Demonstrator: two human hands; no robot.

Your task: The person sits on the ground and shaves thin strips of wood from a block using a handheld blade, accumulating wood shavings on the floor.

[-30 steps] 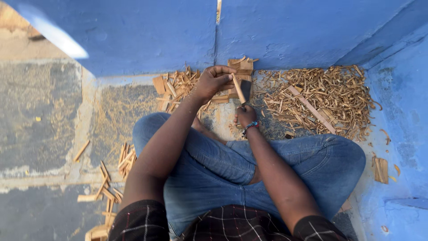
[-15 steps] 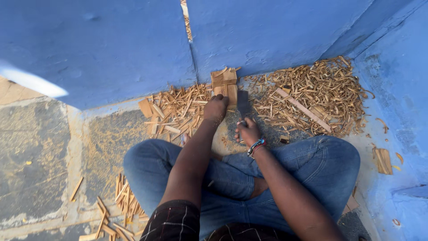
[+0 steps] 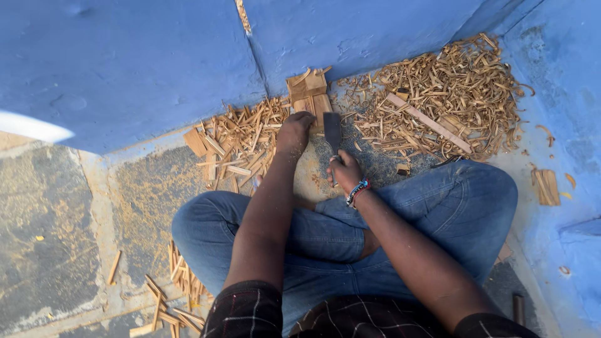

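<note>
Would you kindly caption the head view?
Right hand grips a dark blade; left hand rests among wood splints.

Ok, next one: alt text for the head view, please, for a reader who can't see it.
A person sits cross-legged on a stone floor, right hand gripping a dark flat blade beside the left hand, which presses on wood pieces. Split sticks and curled shavings lie piled against a blue wall.
</note>
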